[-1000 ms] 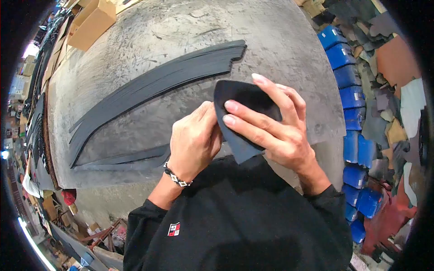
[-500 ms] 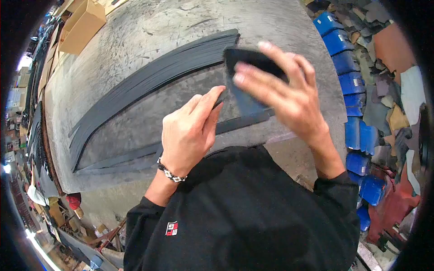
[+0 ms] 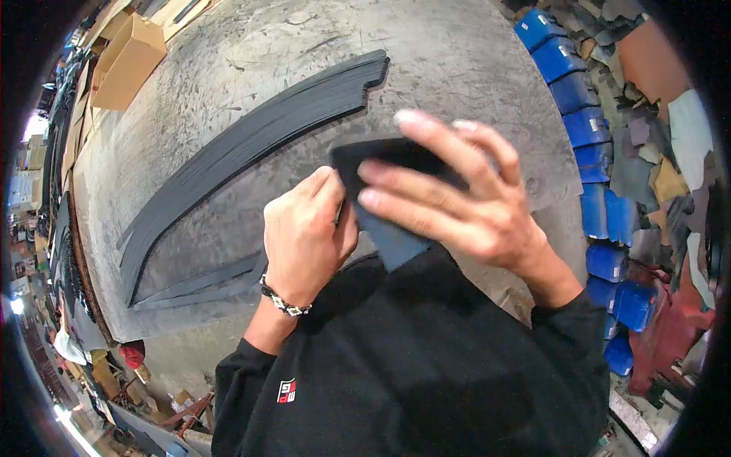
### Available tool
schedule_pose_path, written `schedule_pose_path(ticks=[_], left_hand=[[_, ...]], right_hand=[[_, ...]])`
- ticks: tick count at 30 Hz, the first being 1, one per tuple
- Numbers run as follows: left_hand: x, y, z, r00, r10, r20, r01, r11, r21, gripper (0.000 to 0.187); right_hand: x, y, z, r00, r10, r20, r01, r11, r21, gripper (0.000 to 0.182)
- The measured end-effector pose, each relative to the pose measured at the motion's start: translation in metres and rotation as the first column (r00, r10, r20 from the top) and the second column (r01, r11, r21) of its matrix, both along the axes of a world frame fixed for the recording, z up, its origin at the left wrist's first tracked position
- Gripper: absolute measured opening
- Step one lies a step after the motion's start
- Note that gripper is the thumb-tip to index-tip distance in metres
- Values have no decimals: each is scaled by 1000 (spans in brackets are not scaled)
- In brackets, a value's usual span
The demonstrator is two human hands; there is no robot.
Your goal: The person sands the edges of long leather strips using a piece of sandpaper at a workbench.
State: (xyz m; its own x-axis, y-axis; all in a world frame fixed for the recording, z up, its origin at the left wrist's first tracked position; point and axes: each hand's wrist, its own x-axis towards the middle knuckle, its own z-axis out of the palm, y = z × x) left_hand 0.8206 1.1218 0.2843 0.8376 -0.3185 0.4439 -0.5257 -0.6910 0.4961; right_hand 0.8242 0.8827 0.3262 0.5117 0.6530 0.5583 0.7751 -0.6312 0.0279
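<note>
My left hand is closed in a fist, with a beaded bracelet at the wrist. It appears to grip the dark strips, whose far ends trail over the table on the left; the gripped part is hidden in the fist. Against its knuckles sits a dark flexible sheet, black on top and blue-grey below. My right hand holds this sheet with fingers stretched across it and the thumb out of sight. Whether the sheet wraps a strip cannot be seen. Beyond the hands lies a curved stack of thin black strips.
The worn grey table spans the area ahead. A cardboard box stands at the far left. Blue bundles line the right edge, beside scattered leather scraps. A red object hangs near the left front corner.
My right hand and the dark sheet have come left and toward my body, meeting my left hand. The strip length seen right of my left hand is now out of sight.
</note>
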Motion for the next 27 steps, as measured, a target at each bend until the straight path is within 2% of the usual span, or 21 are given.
schedule_pose_path(ticks=[2,5,8,10,12,14,15,17,19,21,24,26,27], left_hand=[[2,-4,1,999,-12,43,14,999,-36,32],[-1,-8,13,993,50,-107,-47,998,33,33],[-1,-7,9,997,22,-75,-22,1000,-4,29],[1,-4,6,1000,-1,-30,2,1000,31,28],[1,-4,7,998,-8,-67,9,1000,15,27],[-1,-9,14,983,16,-182,-26,998,-49,26],[-3,-11,20,971,29,-237,-41,998,-44,27],[5,-6,6,1000,-7,-26,5,998,-64,31],[6,-3,-3,996,-33,80,40,995,-88,34],[6,-5,-5,994,-37,100,51,988,-143,36],[-3,-5,12,997,-36,-62,29,993,-119,37],[3,-3,-4,993,-80,90,99,967,-234,41],[4,-1,-9,982,-103,159,145,947,-286,43]], right_hand=[[10,-10,-7,997,76,-22,-77,996,-45,37],[38,-30,-18,985,-160,65,167,978,-122,37],[10,-11,-2,996,-90,14,91,996,-12,37],[-4,1,-10,999,-29,26,30,999,-43,38],[13,-11,-12,998,-53,38,54,998,-40,38],[33,-27,-18,974,-216,68,223,967,-121,39],[28,-27,-16,976,-211,57,215,973,-88,39],[12,-16,-4,992,-121,30,122,992,-38,38],[-6,-1,-6,999,-39,5,39,999,21,38],[9,-11,-8,992,-125,10,125,992,-8,38],[30,-28,-10,968,-250,20,251,968,-30,39],[7,-9,5,991,-128,-32,130,988,87,37],[0,-4,6,996,-84,-21,85,993,81,37]])
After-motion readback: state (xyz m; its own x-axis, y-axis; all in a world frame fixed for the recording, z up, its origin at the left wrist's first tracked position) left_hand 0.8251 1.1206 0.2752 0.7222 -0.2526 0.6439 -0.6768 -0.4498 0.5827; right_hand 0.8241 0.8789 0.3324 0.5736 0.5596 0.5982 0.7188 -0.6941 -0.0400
